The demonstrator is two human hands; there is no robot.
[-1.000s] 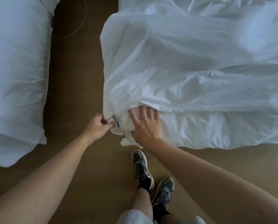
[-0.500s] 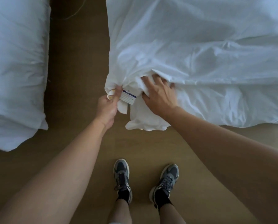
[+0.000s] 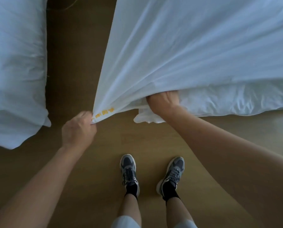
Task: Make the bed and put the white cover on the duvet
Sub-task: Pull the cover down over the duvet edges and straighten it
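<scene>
Cover step is about halfway by my reading. The white cover is lying over the duvet, spread out ahead of me, but its near edge is riding up and a band of bare duvet is showing below it, so this corner isn't seated yet.

My left hand is clenching round the cover's corner, right by some yellow printed marks; I'm drawing it out towards me, and the cloth is fanning from that point in taut straight folds.

My right hand is tucking under the cover's edge and curling round the duvet corner, which is poking out beneath as a crumpled tip over the floor; the fingertips are hiding under the cloth.

Left to do, as I'm judging it: getting that duvet corner inside the cover corner; checking the far corners, which I can't see; closing up; smoothing the bed.

The cover is looking thin, smooth and slightly sheer; the duvet is looking puffier, wrinkled and faintly shiny.

More white bedding is lying well apart on the left; my shoes are standing near the duvet's edge.
</scene>
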